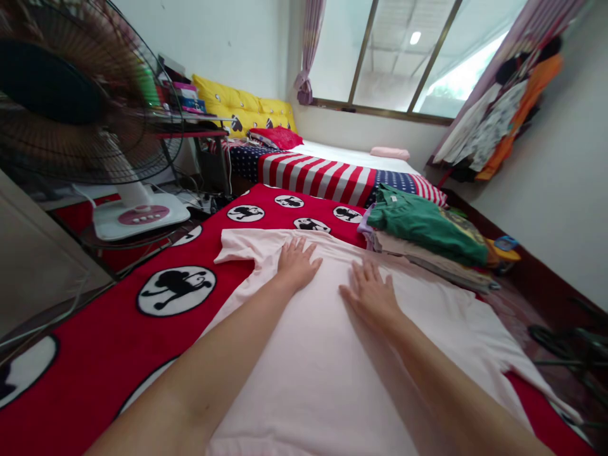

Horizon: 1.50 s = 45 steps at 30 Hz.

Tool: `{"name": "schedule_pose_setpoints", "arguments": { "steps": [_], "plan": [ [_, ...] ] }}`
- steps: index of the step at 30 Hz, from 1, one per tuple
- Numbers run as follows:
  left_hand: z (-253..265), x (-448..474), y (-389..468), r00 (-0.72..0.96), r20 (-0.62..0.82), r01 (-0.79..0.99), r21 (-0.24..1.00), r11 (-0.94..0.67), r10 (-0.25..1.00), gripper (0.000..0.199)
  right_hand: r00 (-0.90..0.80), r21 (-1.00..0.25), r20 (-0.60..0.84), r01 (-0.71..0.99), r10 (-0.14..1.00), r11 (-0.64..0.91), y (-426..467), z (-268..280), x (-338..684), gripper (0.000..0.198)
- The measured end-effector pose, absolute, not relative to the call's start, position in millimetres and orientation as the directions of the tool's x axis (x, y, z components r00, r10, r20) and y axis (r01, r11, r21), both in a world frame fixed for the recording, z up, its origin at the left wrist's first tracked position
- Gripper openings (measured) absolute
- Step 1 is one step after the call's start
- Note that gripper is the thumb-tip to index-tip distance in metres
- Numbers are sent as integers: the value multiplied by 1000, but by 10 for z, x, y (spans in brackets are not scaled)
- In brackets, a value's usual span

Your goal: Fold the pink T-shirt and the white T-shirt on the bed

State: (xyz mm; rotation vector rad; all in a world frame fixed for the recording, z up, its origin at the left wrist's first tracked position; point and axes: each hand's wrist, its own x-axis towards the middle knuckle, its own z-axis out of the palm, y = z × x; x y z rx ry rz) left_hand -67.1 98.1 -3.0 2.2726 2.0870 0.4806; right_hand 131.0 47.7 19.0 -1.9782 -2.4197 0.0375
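A pale pink T-shirt (313, 354) lies spread out on a red blanket (218, 288) patterned with black monkey figures in white ovals. Its collar end points away from me and its sleeves reach out to both sides. My left hand (299, 263) rests flat on the shirt's upper part, left of centre, fingers apart. To the right of it, my right hand (373, 291) also lies on the fabric with its fingers stretched out. Neither hand grips anything. Beyond the right shoulder of the shirt sits a stack of folded clothes, a green garment (422, 221) on top.
A standing fan (142, 215) is close on the left, beside a small table (190, 132) with boxes. Behind is a bed with a striped, starred cover (313, 177) and yellow headboard cushion (228, 98). Clothes (503, 120) hang on the right wall near the window.
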Motion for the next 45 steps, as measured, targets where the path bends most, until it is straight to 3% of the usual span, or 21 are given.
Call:
{"name": "schedule_pose_setpoints", "arguments": {
  "steps": [2,3,9,15,21,25,29,31,34,37,42,45],
  "plan": [
    [-38,-672,988,66,214,969,218,-113,975,59,-465,-64,-31,885,885,462,230,172,1226,70],
    [-37,-673,989,69,213,969,217,-117,975,59,-526,-81,-27,849,850,523,141,150,1213,68],
    [38,-725,927,157,128,968,176,-178,979,63,-313,-78,105,944,944,322,166,-4,1364,62],
    [71,-1116,606,371,65,919,119,-376,926,63,-320,-118,160,933,934,340,192,-25,1376,59],
    [55,-1618,39,379,79,913,130,-387,922,62,-328,-142,162,925,930,351,182,-30,1396,58],
    [87,-1867,-250,322,222,899,233,-371,920,52,-326,-152,159,924,932,350,180,-19,1395,57],
    [195,-1995,-282,6,361,885,432,-173,933,40,-323,-167,162,922,932,349,160,3,1387,57],
    [269,-2000,-173,-228,279,755,656,-12,933,48,-323,-175,162,920,932,349,152,10,1387,57],
    [379,-1949,86,-434,10,289,949,129,901,60,-322,-190,162,918,933,349,148,17,1391,56],
    [460,-1850,357,-420,-96,47,991,127,903,54,-318,-202,171,915,932,349,147,22,1397,56],
    [613,-1568,650,-442,48,143,989,18,896,48,-322,-227,184,905,928,359,140,30,1402,55],
    [801,-1322,616,-340,172,231,968,-95,925,52,-330,-249,191,894,924,371,147,15,1411,55]
  ]
}}
